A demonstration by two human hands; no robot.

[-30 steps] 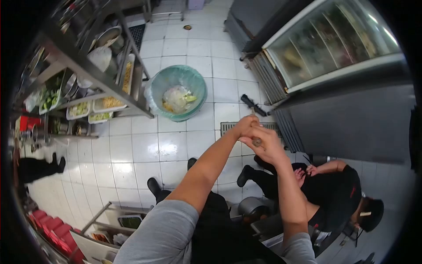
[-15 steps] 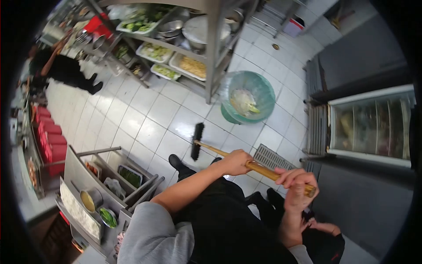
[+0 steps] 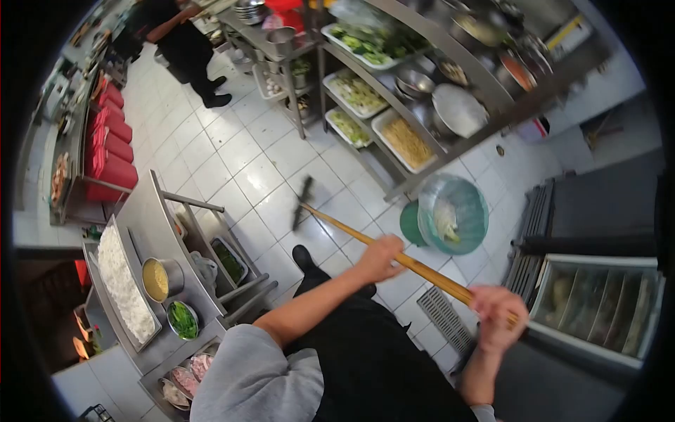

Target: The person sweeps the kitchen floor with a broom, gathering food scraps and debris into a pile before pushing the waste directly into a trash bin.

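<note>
A broom with a long wooden handle (image 3: pixel 439 280) runs slantwise across my front. My left hand (image 3: pixel 380 259) is closed around the middle of the handle. Nearer its top end, my right hand (image 3: pixel 499 316) wraps the handle, slightly smeared by motion. The broom's dark head (image 3: pixel 302 204) is on the white tiled floor, blurred, just beyond my black shoe (image 3: pixel 303 257). To the right of the handle stands a green bin (image 3: pixel 472 221) with a clear liner and some scraps inside.
Metal shelving (image 3: pixel 415 184) with trays of cut vegetables is ahead. A steel table (image 3: pixel 151 232) holding white rice, a pot and greens stands left. A floor drain grate (image 3: pixel 444 320) and a glass-fronted fridge (image 3: pixel 598 302) lie right. A person in black (image 3: pixel 186 53) stands farther off.
My view has turned, so the shelving, bin and left table sit farther right in the picture. The second person near my right arm is out of view. Both hands still grip the broom.
</note>
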